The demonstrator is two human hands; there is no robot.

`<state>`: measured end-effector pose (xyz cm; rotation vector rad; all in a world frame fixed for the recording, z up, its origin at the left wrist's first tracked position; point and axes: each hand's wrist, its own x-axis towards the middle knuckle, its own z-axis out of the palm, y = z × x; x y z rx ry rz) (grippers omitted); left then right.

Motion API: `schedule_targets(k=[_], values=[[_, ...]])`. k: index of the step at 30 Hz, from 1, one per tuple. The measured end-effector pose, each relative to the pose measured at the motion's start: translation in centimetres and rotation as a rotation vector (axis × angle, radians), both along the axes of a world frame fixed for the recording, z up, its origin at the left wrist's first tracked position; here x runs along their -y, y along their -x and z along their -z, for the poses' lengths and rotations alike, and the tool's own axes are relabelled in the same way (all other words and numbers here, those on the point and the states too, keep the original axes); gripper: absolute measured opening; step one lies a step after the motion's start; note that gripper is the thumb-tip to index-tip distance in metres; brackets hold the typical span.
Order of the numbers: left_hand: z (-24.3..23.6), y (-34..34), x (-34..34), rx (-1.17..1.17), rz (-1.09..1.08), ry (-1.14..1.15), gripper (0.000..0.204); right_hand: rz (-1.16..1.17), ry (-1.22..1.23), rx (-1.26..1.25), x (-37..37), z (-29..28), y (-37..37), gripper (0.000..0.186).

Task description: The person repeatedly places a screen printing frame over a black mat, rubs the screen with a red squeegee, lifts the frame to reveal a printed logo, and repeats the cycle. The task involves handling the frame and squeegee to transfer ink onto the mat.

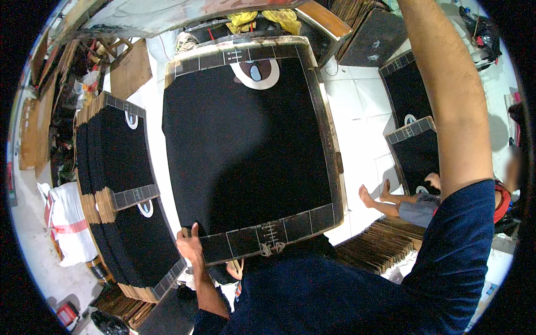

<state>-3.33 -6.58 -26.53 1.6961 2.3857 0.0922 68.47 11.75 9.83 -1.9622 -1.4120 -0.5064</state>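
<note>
A large board covered with black cloth lies in front of me. Dark strips with white grid lines run along its far and near ends, and a white-ringed eye-like print shows near the far end. My left hand is closed at the board's near left corner, thumb by the top edge; part of the fingers is hidden. My right arm reaches up and away past the top rim, so the right hand is out of the picture.
Stacks of similar black-covered boards stand at left. More such boards lie at right, where another person sits barefoot on the tiles. Stacked brown sheets, a white sack and yellow plastic bags are around.
</note>
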Motion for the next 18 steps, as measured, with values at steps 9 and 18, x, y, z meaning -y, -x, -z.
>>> schedule_targets(k=[9,18], values=[[3.1,0.1,-0.6,0.162,-0.060,-0.018,0.073,-0.033,0.028,0.034,0.2,-0.2,-0.3,0.039],[4.0,-1.0,-1.7,0.090,-0.091,0.144,0.070,-0.028,0.111,-0.039,4.0,2.6,2.6,0.039]])
